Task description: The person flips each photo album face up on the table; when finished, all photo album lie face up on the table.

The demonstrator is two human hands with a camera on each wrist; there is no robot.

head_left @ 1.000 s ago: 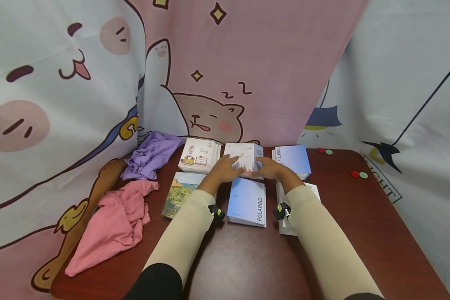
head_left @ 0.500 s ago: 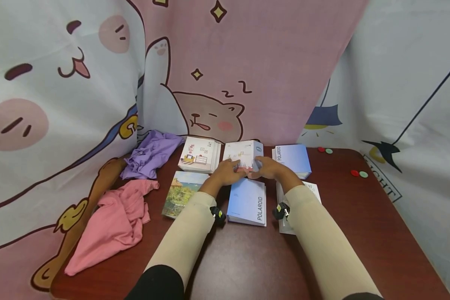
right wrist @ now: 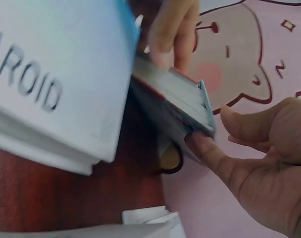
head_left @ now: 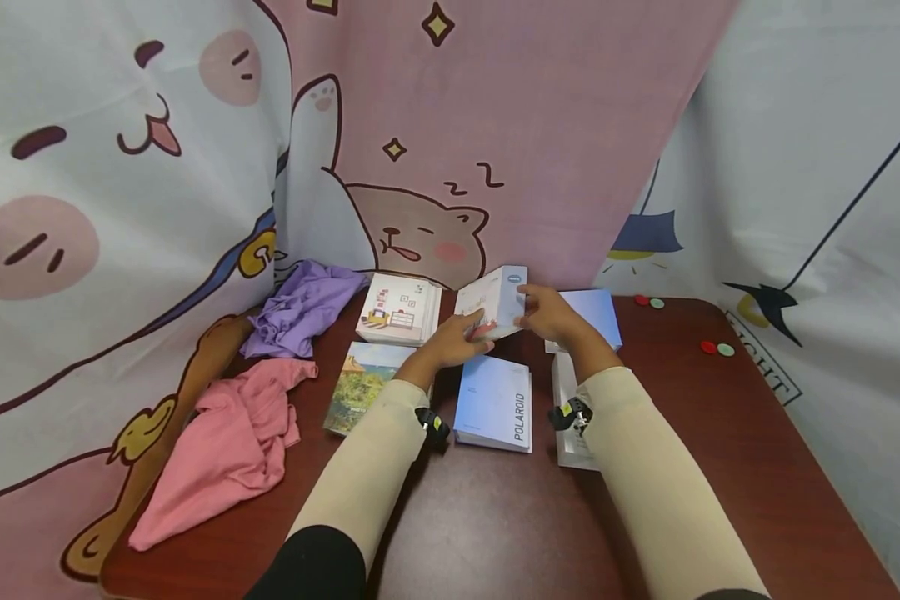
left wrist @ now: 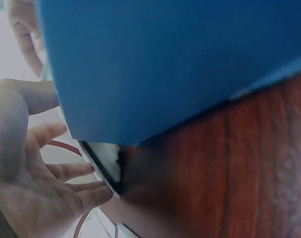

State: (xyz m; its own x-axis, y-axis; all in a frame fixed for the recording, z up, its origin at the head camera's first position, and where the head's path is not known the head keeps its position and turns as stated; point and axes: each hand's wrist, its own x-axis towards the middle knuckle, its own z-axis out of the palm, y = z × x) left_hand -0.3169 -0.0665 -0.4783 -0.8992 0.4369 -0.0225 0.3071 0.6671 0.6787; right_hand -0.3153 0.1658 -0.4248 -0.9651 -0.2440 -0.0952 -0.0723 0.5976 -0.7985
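Observation:
A small white photo album with a pale blue spine and a printed drawing is tilted up between my two hands at the back of the table. My left hand grips its lower left edge. On the spine side, my right hand holds it between thumb and fingers. The right wrist view shows the end of its pages next to the right thumb. Just in front lies a blue Polaroid album, which fills much of the left wrist view as a blue cover.
A white illustrated stack and a landscape-cover album lie left. Another blue album and a white album lie right. Purple cloth, pink cloth and red and green discs are farther out.
The white album has gone from lying flat to tilted, its right side raised. My right hand has moved up and back along the spine; the left hand stays at the lower left edge.

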